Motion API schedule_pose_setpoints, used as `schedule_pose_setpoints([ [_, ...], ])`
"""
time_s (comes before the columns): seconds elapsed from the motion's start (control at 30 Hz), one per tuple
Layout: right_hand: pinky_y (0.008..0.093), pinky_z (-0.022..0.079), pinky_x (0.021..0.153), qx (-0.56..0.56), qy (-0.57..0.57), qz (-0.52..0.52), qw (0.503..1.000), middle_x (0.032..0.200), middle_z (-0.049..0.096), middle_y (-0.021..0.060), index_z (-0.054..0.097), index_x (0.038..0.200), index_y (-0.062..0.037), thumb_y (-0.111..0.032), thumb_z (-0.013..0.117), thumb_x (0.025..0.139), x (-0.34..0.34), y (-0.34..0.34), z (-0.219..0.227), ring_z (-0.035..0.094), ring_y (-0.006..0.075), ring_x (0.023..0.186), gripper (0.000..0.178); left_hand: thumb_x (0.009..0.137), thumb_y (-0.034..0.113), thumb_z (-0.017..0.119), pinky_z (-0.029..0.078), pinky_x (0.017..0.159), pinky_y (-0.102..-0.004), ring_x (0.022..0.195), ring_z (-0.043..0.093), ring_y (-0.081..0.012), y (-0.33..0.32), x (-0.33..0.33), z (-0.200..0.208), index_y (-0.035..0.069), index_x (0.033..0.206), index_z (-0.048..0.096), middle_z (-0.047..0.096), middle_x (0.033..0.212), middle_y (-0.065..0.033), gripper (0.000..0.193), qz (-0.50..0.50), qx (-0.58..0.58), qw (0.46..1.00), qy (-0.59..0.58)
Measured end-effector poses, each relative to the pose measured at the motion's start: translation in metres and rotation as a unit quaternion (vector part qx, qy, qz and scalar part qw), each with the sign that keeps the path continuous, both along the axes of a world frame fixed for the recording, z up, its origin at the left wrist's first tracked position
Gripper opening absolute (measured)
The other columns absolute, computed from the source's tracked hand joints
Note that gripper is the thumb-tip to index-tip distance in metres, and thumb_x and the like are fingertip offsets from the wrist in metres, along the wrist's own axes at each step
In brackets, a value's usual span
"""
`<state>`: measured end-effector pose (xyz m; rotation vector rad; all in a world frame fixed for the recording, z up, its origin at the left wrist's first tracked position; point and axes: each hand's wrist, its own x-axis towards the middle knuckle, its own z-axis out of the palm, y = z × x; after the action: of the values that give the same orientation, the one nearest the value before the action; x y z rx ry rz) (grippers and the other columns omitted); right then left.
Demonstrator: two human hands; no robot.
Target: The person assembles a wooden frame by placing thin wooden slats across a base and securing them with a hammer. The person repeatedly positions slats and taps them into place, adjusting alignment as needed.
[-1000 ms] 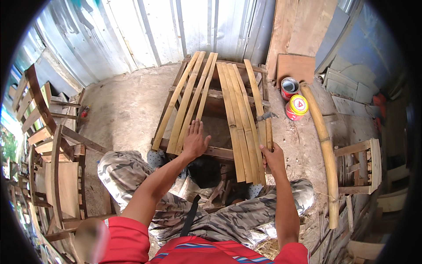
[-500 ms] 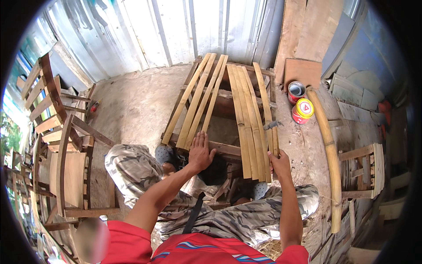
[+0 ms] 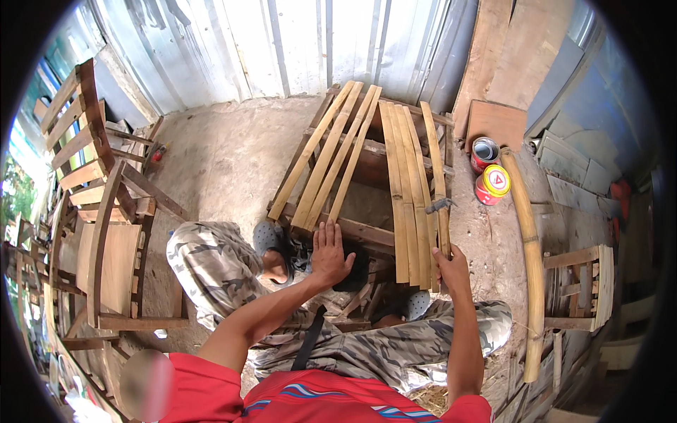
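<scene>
My left hand (image 3: pixel 330 258) lies palm down with fingers stretched out, its fingertips at the near ends of the left group of bamboo slats (image 3: pixel 326 168). Nothing is gripped in it. A second group of bamboo slats (image 3: pixel 405 190) lies to the right, with a gap between the groups. Both rest across a dark wooden frame (image 3: pixel 367 235) in front of me. My right hand (image 3: pixel 453 271) is closed round the handle of what looks like a claw hammer (image 3: pixel 441 205), whose grey head lies over the rightmost slat. The fingers partly hide the handle's near end.
Right of the frame stand an open can (image 3: pixel 485 151) and a red can with a yellow lid (image 3: pixel 493 182). Beyond them lies a long bamboo pole (image 3: pixel 526 240). Slatted wooden chairs (image 3: pixel 113 275) fill the left; another small wooden frame (image 3: pixel 575 287) is at right. Corrugated metal sheeting (image 3: pixel 303 42) stands behind.
The view has shifted, so the frame and cans appear farther right. My left hand has drawn slightly back toward the slats' near ends. My right hand keeps its grip.
</scene>
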<state>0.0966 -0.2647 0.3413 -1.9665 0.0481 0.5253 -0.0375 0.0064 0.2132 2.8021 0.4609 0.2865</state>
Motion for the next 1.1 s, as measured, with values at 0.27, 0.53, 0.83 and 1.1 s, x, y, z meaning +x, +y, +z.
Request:
schedule_pose_setpoints([
  [0.27, 0.0288, 0.040, 0.039, 0.018, -0.003, -0.003, 1.000, 0.068, 0.056, 0.0026, 0.061, 0.116, 0.0008, -0.023, 0.070, 0.097, -0.003, -0.003, -0.002, 0.051, 0.0112, 0.045, 0.032, 0.093, 0.055, 0.062, 0.044, 0.105, -0.0475, 0.119, 0.063, -0.0345, -0.073, 0.019, 0.017, -0.005, 0.135, 0.056, 0.067, 0.122, -0.0228, 0.074, -0.081, -0.265, 0.956, 0.091],
  [0.53, 0.0282, 0.041, 0.040, 0.004, -0.010, -0.032, 0.999, 0.068, 0.057, 0.0018, 0.063, 0.116, -0.0011, -0.026, 0.069, 0.097, 0.004, -0.017, -0.009, 0.051, 0.0106, 0.046, 0.032, 0.103, 0.037, 0.062, 0.053, 0.086, -0.0349, 0.099, 0.067, -0.0182, -0.156, 0.086, -0.015, -0.003, 0.126, 0.062, 0.070, 0.114, -0.0116, 0.046, 0.087, -0.774, 0.627, -0.014],
  [0.83, 0.0288, 0.043, 0.042, 0.002, 0.001, -0.052, 0.999, 0.070, 0.058, 0.0019, 0.062, 0.119, -0.0002, -0.025, 0.069, 0.096, -0.001, -0.026, -0.016, 0.053, 0.0106, 0.047, 0.034, 0.103, 0.037, 0.058, 0.053, 0.087, -0.0452, 0.101, 0.070, -0.0388, -0.147, 0.076, -0.028, -0.003, 0.118, 0.061, 0.071, 0.104, -0.0249, 0.042, 0.133, -0.618, 0.773, -0.058],
  [1.1, 0.0288, 0.044, 0.041, -0.026, -0.002, -0.027, 0.999, 0.070, 0.057, 0.0029, 0.062, 0.119, 0.0015, -0.026, 0.070, 0.096, -0.006, -0.017, -0.014, 0.053, 0.0111, 0.047, 0.037, 0.103, 0.029, 0.060, 0.055, 0.079, -0.0348, 0.088, 0.072, -0.0201, -0.099, 0.057, -0.029, -0.002, 0.123, 0.060, 0.073, 0.098, -0.0136, 0.037, 0.055, -0.627, 0.775, -0.055],
])
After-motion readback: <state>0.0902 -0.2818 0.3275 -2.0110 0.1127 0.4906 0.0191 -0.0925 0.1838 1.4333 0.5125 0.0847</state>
